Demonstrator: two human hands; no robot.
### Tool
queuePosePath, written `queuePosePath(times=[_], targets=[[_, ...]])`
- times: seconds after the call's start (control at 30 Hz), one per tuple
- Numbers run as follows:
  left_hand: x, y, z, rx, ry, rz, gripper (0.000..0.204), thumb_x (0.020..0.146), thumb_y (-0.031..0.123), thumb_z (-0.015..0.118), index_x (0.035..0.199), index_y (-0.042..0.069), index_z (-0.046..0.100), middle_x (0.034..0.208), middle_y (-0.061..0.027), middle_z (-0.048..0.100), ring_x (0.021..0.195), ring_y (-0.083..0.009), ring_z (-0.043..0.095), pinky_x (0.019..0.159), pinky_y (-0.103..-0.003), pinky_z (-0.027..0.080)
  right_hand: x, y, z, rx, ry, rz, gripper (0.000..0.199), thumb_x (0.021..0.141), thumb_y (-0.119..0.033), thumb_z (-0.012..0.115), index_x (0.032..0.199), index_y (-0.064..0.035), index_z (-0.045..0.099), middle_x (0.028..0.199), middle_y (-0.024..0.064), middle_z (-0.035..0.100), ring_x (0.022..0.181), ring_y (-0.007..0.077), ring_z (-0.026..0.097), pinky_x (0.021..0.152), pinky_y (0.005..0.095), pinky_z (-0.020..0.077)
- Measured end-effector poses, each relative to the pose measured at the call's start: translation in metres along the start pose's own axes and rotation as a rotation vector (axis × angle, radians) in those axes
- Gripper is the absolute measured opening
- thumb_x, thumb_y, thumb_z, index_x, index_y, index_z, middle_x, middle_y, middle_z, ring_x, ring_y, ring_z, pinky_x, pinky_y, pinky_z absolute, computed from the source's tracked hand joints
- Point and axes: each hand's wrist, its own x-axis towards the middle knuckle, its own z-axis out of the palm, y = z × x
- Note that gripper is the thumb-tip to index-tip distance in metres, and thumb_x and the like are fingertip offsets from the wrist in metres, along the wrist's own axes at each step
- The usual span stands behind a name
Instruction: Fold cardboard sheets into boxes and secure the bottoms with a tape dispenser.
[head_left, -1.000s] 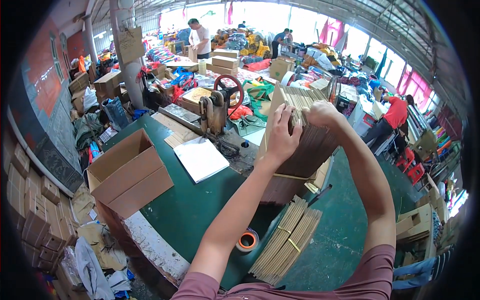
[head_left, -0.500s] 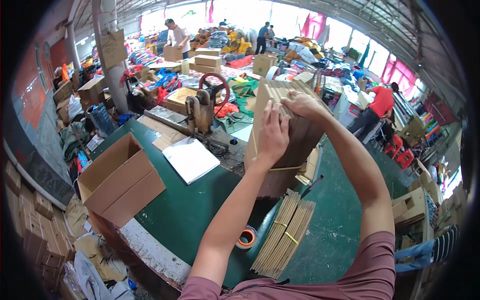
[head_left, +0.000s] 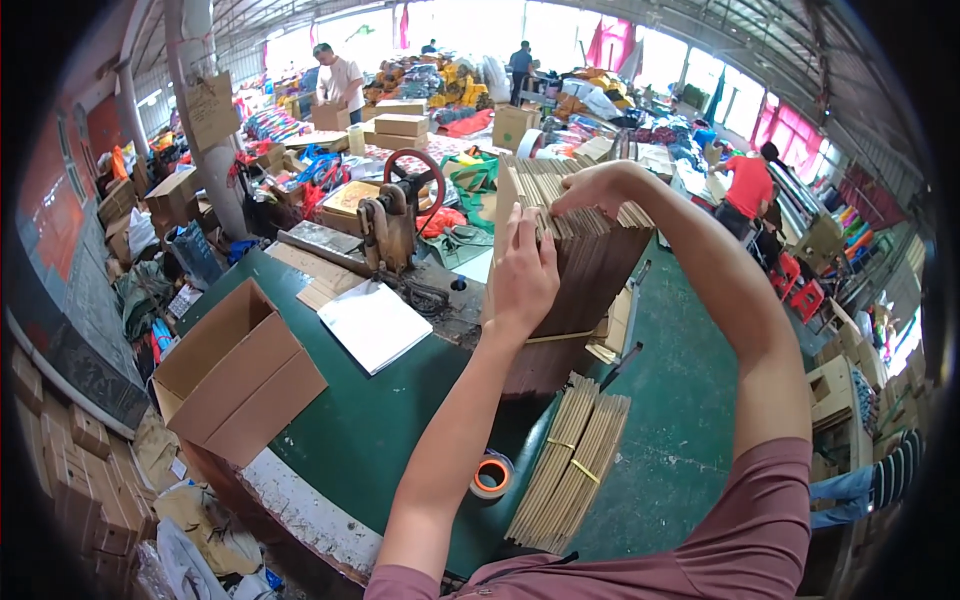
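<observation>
A tall stack of flattened cardboard boxes (head_left: 590, 270) stands on edge at the centre, bound lower down with a yellow band. My left hand (head_left: 522, 280) lies against the stack's near left side, fingers stretched up to its top edge. At the top, my right hand (head_left: 600, 188) has its fingers bent down over the sheet edges, which look slightly fanned; its fingertips are partly hidden. Below the stack, a strapped bundle of flattened cartons (head_left: 570, 465) lies on the green table (head_left: 680, 400). A tape roll (head_left: 491, 474) sits beside the bundle.
To the left are an open cardboard box (head_left: 245, 375) and white paper sheets (head_left: 375, 325). An old machine with a red handwheel (head_left: 415, 188) stands behind them. Several people work farther off, one in a red shirt (head_left: 745, 185). Cartons (head_left: 75, 465) crowd the lower left.
My right hand has shifted away from my left along the stack's top, its wrist now arched higher. More sheet edges show between the hands. The whole view has swung slightly.
</observation>
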Motion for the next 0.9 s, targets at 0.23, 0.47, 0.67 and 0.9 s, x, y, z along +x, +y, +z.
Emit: queuePosePath(times=[0.23, 0.47, 0.67, 0.9], targets=[[0.0, 0.005, 0.008, 0.0, -0.004, -0.052, 0.036, 0.099, 0.017, 0.046, 0.128, -0.003, 0.046, 0.134, -0.0329, 0.048, 0.126, -0.0486, 0.046, 0.103, -0.05, 0.041, 0.034, 0.021, 0.025, 0.0, -0.083, -0.06, 0.053, 0.083, -0.04, 0.066, 0.129, -0.0144, 0.058, 0.135, 0.0245, 0.052, 0.107, 0.0387, 0.064, 0.082, 0.0471, 0.0571], [0.003, 0.008, 0.011, 0.036, -0.019, -0.07, 0.036, 0.098, 0.018, 0.046, 0.129, -0.001, 0.045, 0.135, -0.032, 0.047, 0.121, -0.0485, 0.049, 0.099, -0.051, 0.044, 0.045, 0.029, 0.044, -0.301, 0.215, 0.039, 0.035, 0.086, -0.032, 0.061, 0.111, -0.0089, 0.068, 0.106, 0.0249, 0.067, 0.093, 0.0394, 0.068, 0.079, 0.0446, 0.0557], [-0.002, -0.007, 0.011, 0.067, 0.053, -0.004, 0.037, 0.098, 0.017, 0.046, 0.13, -0.002, 0.043, 0.134, -0.0336, 0.044, 0.125, -0.0493, 0.044, 0.105, -0.05, 0.039, 0.024, -0.01, 0.05, 0.084, 0.425, 0.262, 0.055, 0.078, -0.042, 0.062, 0.107, 0.0038, 0.068, 0.104, 0.0258, 0.068, 0.097, 0.0356, 0.067, 0.083, 0.0398, 0.0537], [-0.004, -0.01, 0.015, 0.058, 0.175, 0.028, 0.037, 0.099, 0.018, 0.047, 0.13, -0.001, 0.041, 0.139, -0.0332, 0.037, 0.125, -0.0513, 0.042, 0.103, -0.054, 0.038, 0.016, -0.024, 0.026, 0.249, 0.487, 0.347, 0.079, 0.068, -0.046, 0.072, 0.126, 0.0048, 0.058, 0.12, 0.0275, 0.063, 0.112, 0.035, 0.063, 0.095, 0.0368, 0.0487]])
